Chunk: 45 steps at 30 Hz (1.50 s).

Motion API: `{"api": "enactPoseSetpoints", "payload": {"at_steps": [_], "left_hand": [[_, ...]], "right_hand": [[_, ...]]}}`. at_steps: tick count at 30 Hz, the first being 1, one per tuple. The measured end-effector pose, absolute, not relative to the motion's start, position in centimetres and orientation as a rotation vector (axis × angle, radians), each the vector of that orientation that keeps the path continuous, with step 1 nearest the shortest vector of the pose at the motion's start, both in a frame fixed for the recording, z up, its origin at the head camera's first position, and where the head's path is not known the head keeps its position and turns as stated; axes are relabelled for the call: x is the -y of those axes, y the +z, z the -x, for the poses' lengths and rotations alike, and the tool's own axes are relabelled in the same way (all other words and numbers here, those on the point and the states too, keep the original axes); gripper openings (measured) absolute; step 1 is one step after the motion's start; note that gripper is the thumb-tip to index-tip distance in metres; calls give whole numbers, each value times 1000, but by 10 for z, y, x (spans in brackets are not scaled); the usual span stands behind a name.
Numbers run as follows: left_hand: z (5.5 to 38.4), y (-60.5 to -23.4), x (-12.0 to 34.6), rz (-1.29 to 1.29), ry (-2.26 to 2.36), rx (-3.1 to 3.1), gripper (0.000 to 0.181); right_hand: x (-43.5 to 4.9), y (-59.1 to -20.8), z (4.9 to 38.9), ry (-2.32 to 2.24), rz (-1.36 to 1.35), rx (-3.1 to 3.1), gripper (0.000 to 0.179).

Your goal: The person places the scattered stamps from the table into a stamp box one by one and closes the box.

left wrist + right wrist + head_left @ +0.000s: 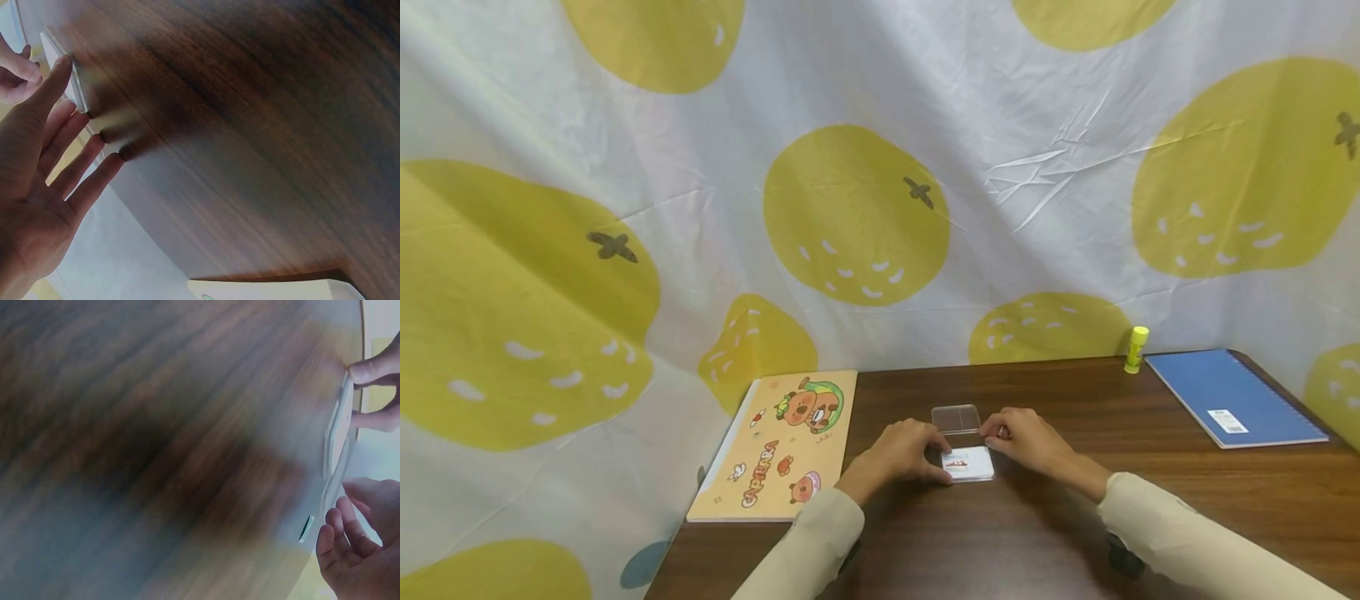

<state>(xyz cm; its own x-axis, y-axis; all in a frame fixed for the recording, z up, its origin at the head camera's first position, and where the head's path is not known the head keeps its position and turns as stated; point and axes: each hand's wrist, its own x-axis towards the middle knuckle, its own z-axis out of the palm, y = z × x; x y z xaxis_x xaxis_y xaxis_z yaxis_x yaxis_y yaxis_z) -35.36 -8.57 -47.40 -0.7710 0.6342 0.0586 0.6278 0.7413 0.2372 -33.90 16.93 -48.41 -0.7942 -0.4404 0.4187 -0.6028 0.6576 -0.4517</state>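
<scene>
A small flat clear case with a white printed card [967,464] inside lies on the table. My left hand [910,450] grips its left end, thumb at the near edge and index finger at the far edge; the other fingers spread behind it in the left wrist view. Just beyond the case lies a clear plastic lid [956,419]. At the lid's right edge are the fingertips of my right hand [1026,437], loosely bent; in the right wrist view nothing shows between them. A small flat green-edged piece [306,529] lies near these fingers; its kind is unclear.
An orange capybara drawing pad [775,450] lies at the left. A yellow glue stick [1137,350] stands at the back right, next to a blue spiral notebook [1240,400]. A lemon-patterned curtain [970,183] hangs behind the dark wooden table [1000,550].
</scene>
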Motion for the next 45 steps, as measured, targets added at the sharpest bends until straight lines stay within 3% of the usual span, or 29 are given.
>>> {"api": "enactPoseSetpoints", "payload": {"at_steps": [25,31,45], "left_hand": [[351,-473,87,-1050,380,-2918,45],[349,-473,86,-1051,369,-2921,44],[351,-474,86,-1036,387,-2918,46]], "right_hand": [[-201,-482,362,752,-715,2736,17],[-201,-486,361,734,-722,2765,13],[-196,-491,352,720,-722,2773,25]]}}
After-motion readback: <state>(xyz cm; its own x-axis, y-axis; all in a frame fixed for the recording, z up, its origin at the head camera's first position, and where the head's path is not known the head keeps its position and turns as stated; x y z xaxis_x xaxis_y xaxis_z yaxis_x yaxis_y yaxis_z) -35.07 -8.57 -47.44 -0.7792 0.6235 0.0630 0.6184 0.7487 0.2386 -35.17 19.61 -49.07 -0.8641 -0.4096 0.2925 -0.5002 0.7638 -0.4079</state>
